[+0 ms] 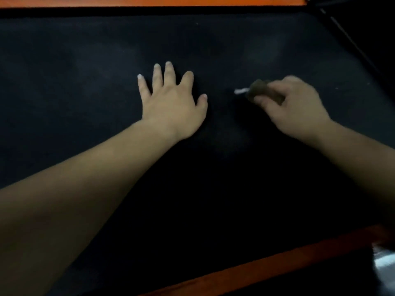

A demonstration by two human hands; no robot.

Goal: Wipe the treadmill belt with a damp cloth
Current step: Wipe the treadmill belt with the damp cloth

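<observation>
The black treadmill belt fills nearly the whole head view. My left hand lies flat on it near the middle, fingers straight and spread. To the right, my right hand is blurred and grips a small bunched dark brown cloth with a white tag or corner sticking out to the left. The cloth sits low against the belt. Faint greyish smears show on the belt around both hands.
An orange side rail runs along the far edge of the belt and another orange rail crosses the near right corner. A shiny silver object shows at the lower right edge. A dark cable or frame part runs down the upper right.
</observation>
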